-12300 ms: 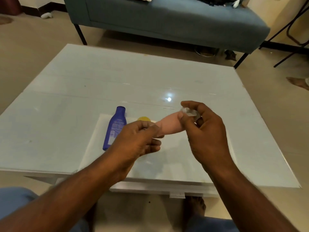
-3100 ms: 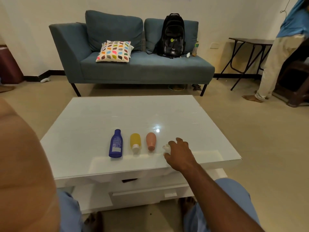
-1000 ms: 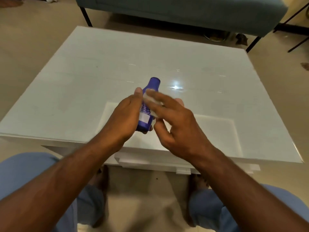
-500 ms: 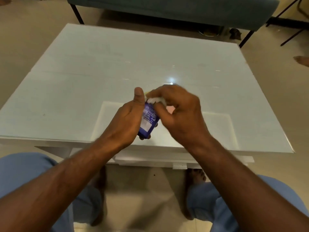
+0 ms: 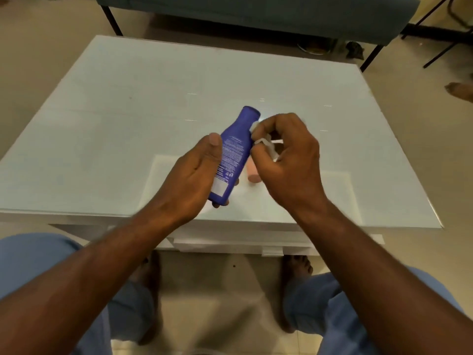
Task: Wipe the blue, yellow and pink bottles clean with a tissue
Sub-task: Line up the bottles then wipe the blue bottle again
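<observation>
My left hand [image 5: 190, 179] grips the blue bottle [image 5: 234, 152] above the white table [image 5: 107, 119], its cap end tilted away from me and its printed label facing up. My right hand [image 5: 288, 160] pinches a crumpled white tissue [image 5: 266, 144] and presses it against the bottle's right side near the neck. Part of the pink bottle [image 5: 252, 172] lies on the table between my hands, mostly hidden. The yellow bottle is hidden from view.
A blue-grey sofa [image 5: 256, 14] stands beyond the table's far edge, with dark table legs [image 5: 442, 47] at the upper right. Another person's foot [image 5: 460, 90] shows at the right edge. My knees and bare feet are under the near edge.
My right hand with the tissue has slid up the blue bottle from its label towards the neck, uncovering the cap end. My left hand keeps its grip on the bottle.
</observation>
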A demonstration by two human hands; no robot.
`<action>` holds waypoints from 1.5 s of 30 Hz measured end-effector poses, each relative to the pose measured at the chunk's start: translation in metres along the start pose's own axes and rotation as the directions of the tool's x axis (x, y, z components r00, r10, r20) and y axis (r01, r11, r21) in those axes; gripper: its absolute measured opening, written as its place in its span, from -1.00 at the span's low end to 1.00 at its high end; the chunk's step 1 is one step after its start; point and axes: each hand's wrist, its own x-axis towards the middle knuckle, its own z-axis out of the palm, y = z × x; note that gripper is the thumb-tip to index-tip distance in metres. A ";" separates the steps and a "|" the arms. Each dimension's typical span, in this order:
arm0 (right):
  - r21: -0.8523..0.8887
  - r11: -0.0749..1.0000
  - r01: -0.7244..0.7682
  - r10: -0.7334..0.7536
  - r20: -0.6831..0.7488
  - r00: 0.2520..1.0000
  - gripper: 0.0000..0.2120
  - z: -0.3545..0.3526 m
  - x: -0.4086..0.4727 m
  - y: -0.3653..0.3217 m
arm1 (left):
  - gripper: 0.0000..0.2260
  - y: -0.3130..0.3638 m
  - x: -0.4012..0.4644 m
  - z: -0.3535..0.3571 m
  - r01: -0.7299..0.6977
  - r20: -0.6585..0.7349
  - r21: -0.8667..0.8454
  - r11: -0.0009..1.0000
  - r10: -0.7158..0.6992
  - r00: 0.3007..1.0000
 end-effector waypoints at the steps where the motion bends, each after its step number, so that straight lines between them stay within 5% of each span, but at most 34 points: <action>1: 0.030 0.999 0.030 -0.031 0.041 0.999 -0.83 0.003 -0.007 -0.007 | -0.66 0.000 0.000 0.001 -0.022 -0.019 0.022 1.000 0.023 1.000; 5: 0.103 0.984 0.145 -0.165 0.225 0.960 -0.84 0.011 -0.026 -0.025 | -0.52 0.002 0.002 -0.003 -0.074 -0.085 0.113 0.991 0.083 0.993; 11: 0.122 0.993 -0.003 0.003 -0.002 1.000 -0.84 0.001 -0.004 -0.013 | -0.56 -0.003 -0.006 0.003 -0.024 0.111 0.212 0.977 0.000 0.994; 16: 0.098 0.988 0.117 -0.139 0.260 0.955 -0.75 0.007 -0.023 -0.028 | -0.55 0.007 0.006 -0.004 0.106 -0.044 -0.082 0.991 -0.110 0.993; 22: 0.022 1.000 0.013 -0.013 0.009 1.000 -0.83 -0.002 -0.002 -0.008 | -0.61 0.008 0.002 0.006 0.187 0.122 -0.071 0.980 -0.177 0.977; 27: 0.144 0.971 0.189 -0.230 0.377 0.897 -0.81 0.007 -0.030 -0.027 | -0.50 0.001 0.005 -0.004 0.109 -0.092 0.024 0.994 -0.107 0.990; 33: 0.071 0.997 0.010 -0.010 0.010 1.000 -0.85 -0.010 0.001 -0.005 | -0.55 0.010 -0.004 0.005 0.203 0.170 -0.134 0.970 -0.179 0.969; 35: 0.153 0.988 0.006 -0.023 0.109 0.994 -0.84 -0.008 -0.006 -0.010 | -0.61 0.010 -0.002 0.003 0.153 0.044 -0.207 0.966 -0.147 0.988; 38: 0.159 0.982 0.103 -0.144 0.273 0.951 -0.82 0.001 -0.023 -0.021 | -0.69 0.006 0.004 -0.003 0.092 -0.228 -0.081 0.992 -0.109 0.968; 43: 0.188 0.982 -0.004 -0.016 0.107 0.994 -0.88 -0.009 -0.006 -0.007 | -0.61 -0.001 -0.002 -0.004 0.190 0.067 -0.126 0.974 -0.183 0.981; 45: 0.214 0.977 -0.010 -0.012 0.102 0.995 -0.90 -0.008 -0.006 -0.010 | -0.61 -0.001 -0.001 -0.002 0.205 0.072 -0.162 0.965 -0.196 0.978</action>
